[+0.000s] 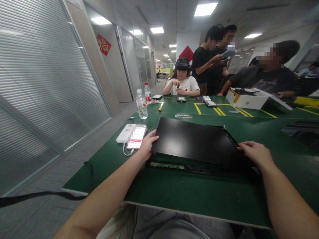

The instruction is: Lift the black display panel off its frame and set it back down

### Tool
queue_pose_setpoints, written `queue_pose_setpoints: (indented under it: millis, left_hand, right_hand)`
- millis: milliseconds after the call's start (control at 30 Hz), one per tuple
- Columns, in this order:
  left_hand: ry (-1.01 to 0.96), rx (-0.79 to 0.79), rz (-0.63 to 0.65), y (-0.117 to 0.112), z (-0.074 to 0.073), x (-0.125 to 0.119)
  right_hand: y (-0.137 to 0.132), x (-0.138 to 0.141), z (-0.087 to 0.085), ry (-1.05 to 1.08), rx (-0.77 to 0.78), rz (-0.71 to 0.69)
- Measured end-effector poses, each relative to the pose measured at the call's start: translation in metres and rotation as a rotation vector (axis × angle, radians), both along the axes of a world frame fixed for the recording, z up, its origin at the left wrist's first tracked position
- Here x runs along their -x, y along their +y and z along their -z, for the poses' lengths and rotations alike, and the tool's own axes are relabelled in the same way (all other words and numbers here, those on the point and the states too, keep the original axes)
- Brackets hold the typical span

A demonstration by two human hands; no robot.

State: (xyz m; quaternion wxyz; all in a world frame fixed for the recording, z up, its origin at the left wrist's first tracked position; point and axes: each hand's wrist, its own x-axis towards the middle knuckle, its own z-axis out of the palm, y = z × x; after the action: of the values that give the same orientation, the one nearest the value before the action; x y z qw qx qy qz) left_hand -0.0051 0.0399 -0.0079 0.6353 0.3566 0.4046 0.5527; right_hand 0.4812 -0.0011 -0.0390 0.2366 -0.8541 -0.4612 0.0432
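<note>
A wide, thin black panel (191, 139), probably a screen sheet, is tilted up over the green table in front of me. My left hand (149, 142) grips its left edge, thumb on top. At the right end, my right hand (256, 154) pinches at the edge, where a dark frame strip (230, 136) runs; whether it holds the panel, the strip or both I cannot tell. Below the panel's near edge lies a dark frame with a green circuit board (167, 165) showing along its left part. The panel hides the rest of that frame.
Left of the panel lie a phone (136, 136) with a lit screen and a white box-shaped device (124, 133) with a cable. Two bottles, one clear (142, 106), one red-capped (148, 93), stand behind. Across the table a person (183, 83) works; an open white box (246, 99) sits right.
</note>
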Motion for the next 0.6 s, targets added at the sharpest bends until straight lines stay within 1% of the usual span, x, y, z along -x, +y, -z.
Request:
queue_pose_setpoints:
  millis: [67, 133, 333, 600]
  left_hand:
    - [0.007, -0.005, -0.005, 0.0, 0.0, 0.0]
    - [0.01, -0.008, -0.005, 0.0, 0.0, 0.0]
    - [0.015, 0.014, -0.011, 0.0, -0.002, 0.0]
    - [-0.057, -0.047, 0.052, -0.001, -0.005, -0.001]
  right_hand:
    - [-0.002, 0.004, -0.006, 0.115, 0.03, 0.038]
    - [-0.003, 0.007, -0.011, 0.167, 0.027, 0.049]
    - [-0.005, 0.012, -0.015, 0.19, 0.013, 0.053]
    - [-0.006, 0.015, -0.016, 0.197, -0.02, 0.055]
